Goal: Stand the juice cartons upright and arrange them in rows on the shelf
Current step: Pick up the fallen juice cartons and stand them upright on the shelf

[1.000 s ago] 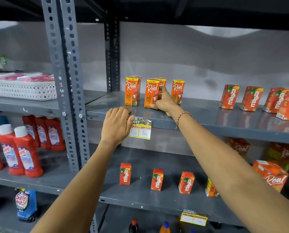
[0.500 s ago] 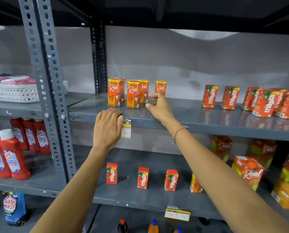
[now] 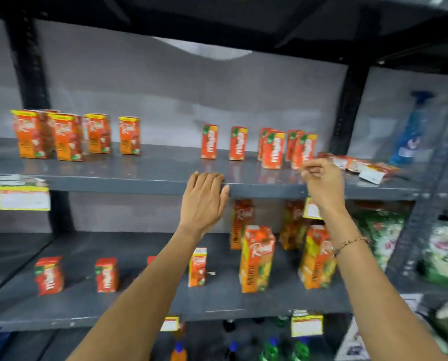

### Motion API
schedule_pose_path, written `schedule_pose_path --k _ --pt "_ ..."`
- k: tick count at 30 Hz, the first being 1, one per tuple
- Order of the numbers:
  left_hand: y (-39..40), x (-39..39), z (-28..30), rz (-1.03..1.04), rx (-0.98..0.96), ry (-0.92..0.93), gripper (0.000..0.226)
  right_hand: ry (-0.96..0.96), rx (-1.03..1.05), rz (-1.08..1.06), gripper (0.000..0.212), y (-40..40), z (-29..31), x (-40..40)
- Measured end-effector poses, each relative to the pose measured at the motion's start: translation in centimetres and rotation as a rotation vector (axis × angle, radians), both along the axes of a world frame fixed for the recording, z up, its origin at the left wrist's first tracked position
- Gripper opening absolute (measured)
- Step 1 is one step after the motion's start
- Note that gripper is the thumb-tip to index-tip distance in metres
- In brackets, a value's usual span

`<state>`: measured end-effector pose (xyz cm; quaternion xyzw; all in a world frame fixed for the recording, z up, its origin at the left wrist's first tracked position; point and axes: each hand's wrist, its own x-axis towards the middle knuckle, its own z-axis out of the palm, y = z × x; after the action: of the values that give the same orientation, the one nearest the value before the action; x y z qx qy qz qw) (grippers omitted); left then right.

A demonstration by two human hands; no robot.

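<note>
The shelf edge [image 3: 139, 182] serves as the landmark, read from its left end to its right. Above its left part stand the orange Real cartons [image 3: 69, 136], upright and set close in a short group. Further right, above the middle of the edge, the red Maaza cartons [image 3: 272, 149] also stand upright, the two leftmost apart and the rest bunched in pairs. Beyond them, toward the right end, the fallen cartons [image 3: 358, 166] lie flat in a loose pile, so they look like the work left to do.

These small cartons are probably light, with stiff card walls that dent if squeezed, and their glossy faces may slip. A pinch across the two narrow sides, near mid-height, should tip one upright without crushing it.

The left hand [image 3: 204, 201] lies palm down on the shelf edge at its middle, fingers together and curled over the lip, holding nothing. The right hand [image 3: 322, 183] hovers just above the edge to the right, wrist raised, thumb and fingertips drawn into a near-closed pinch just before the nearest Maaza carton. Blur hides whether anything is between them.
</note>
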<state>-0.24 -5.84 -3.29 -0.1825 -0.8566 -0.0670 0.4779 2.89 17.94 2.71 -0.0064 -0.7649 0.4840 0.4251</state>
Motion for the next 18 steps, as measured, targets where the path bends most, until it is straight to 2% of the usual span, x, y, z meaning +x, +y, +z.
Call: schedule_pose_path --k 3,8,10,13,15,16,18 --pt "6.3 -0.1 0.1 0.001 0.010 0.014 0.038 -0.075 -0.044 -0.152 0.019 7.6 0.4 0.7" --pt "13.7 -0.3 0.0 -0.034 -0.028 0.036 0.038 -0.090 -0.100 -0.498 0.026 16.1 1.5 1.3" --pt "15.8 -0.4 0.1 -0.056 -0.039 0.031 0.038 -0.197 -0.116 -0.453 0.039 18.6 1.9 0.1" --pt "17.2 -0.7 -0.1 -0.060 -0.017 0.030 0.037 -0.394 -0.186 -0.204 0.054 21.2 2.5 -1.8" --pt "16.9 -1.2 -0.5 -0.066 -0.035 0.064 0.035 -0.505 -0.164 -0.120 0.065 22.4 3.1 -2.8" --pt "16.6 -1.4 -0.6 -0.075 -0.043 0.078 0.035 -0.544 -0.153 -0.094 0.061 22.9 3.5 -3.1" --pt "16.3 -1.8 -0.7 -0.092 -0.046 0.097 0.037 -0.625 -0.174 -0.037 0.041 23.7 4.2 -3.5"
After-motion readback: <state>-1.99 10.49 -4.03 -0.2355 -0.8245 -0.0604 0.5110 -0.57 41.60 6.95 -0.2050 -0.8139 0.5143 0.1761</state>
